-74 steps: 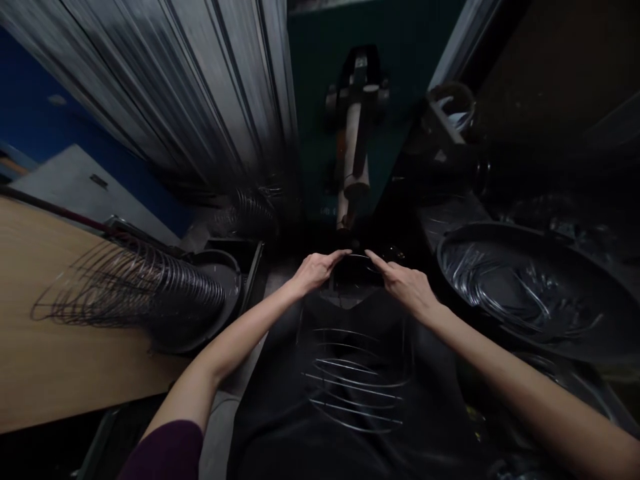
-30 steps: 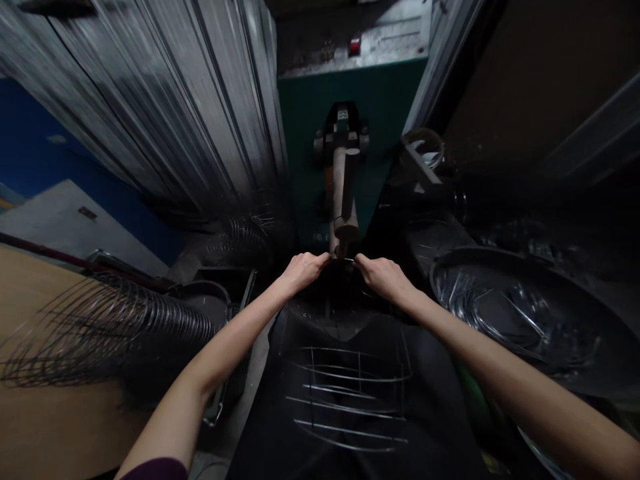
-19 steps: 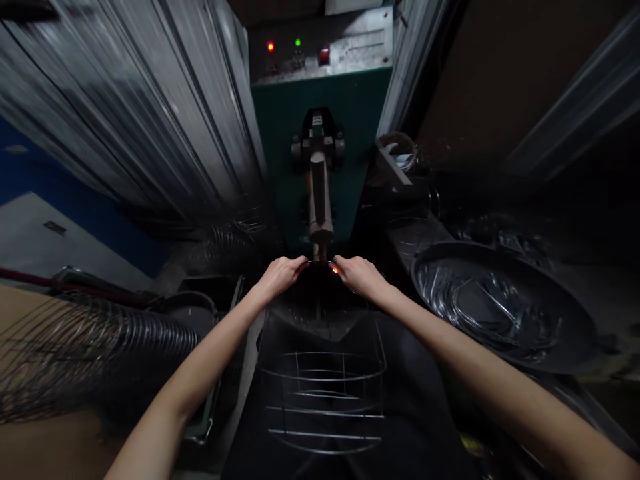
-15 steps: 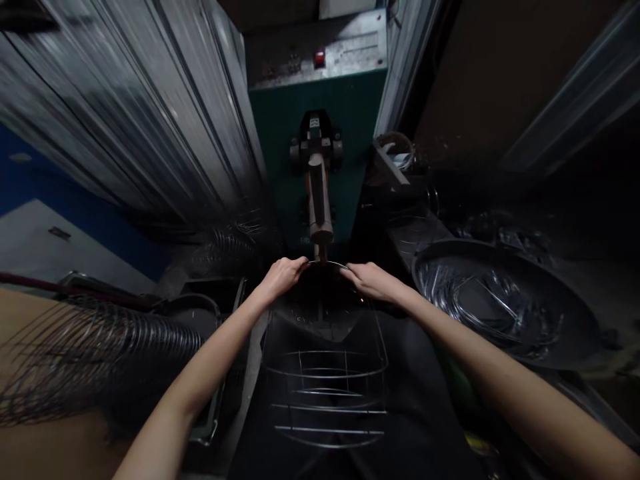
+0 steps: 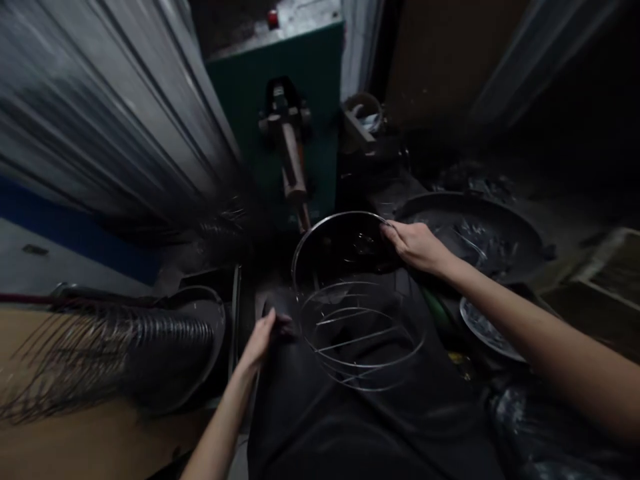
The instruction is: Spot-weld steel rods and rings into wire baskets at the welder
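In the head view, your right hand (image 5: 407,241) pinches the rim of the wire frame (image 5: 371,366), which hangs over your lap, below and leftward of that grip. Your left hand (image 5: 265,333), nearer its lower part, is loosely open, apparently empty.

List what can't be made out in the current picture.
- Head view: left hand, fingers blurred; contact with the dark cloth unclear.
- Head view: right hand grips the wire frame, but its own back hides some fingers.
- Head view: the frame's lower wires fade into darkness against the cloth.
- Head view: top of the metal panel, cut off by the upper edge.
- Head view: pieces in the pan, too blurred to count.
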Tool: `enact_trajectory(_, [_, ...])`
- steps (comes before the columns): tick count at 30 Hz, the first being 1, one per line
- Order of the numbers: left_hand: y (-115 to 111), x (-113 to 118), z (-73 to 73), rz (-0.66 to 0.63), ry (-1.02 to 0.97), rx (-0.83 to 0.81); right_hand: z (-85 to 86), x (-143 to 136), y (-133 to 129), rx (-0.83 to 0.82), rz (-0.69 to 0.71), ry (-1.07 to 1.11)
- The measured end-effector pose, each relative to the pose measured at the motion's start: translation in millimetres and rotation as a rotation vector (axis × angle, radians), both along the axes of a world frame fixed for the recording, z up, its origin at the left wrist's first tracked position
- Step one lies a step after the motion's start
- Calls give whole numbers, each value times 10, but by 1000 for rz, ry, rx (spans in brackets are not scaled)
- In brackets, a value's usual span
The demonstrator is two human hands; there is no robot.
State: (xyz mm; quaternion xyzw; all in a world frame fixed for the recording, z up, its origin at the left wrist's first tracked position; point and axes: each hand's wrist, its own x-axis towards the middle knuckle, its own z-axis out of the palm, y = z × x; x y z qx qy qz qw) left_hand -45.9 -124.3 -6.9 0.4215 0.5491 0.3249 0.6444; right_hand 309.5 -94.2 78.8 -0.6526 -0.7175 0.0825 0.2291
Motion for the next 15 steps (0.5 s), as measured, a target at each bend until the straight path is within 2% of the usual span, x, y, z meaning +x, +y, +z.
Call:
enact_trajectory(2, [-242, 108, -212, -37, -294, -282, 10, -34, -58, 40, -84, 58])
enact_trajectory(4, [-319, 272, -256, 71, -491, -398, -55, -123, -91, 36, -141, 135])
enact_trajectory(5, [-292, 350, -221, 184, -516, -403, -130, -144, -112, 32, -138, 201])
enact_trajectory(7, [-144, 469, -94, 416, -417, -359, -355, -61, -231, 11, -73, 405])
enact_trajectory(9, [40, 521, 46, 538, -291, -276, -629, 220, -554, -15, -98, 538])
enact_trajectory(10, [115, 524, 107, 553, -254, -219, -764, 421, -802, -25, -194, 545])
enact_trajectory(11, [169, 520, 161, 542, -235, -159, -892, 649, -1093, -29, -357, 506])
enact_trajectory(13, [226, 516, 242, 498, -222, -34, -1126, 1121, -1719, -55, -775, 305])
enact_trajectory(14, [242, 531, 271, 478, -217, 18, -1234, 1330, -2004, -112, -917, 205])
enact_trajectory(15, [259, 560, 292, 469, -203, 52, -1337, 1502, -2243, -203, -980, 131])
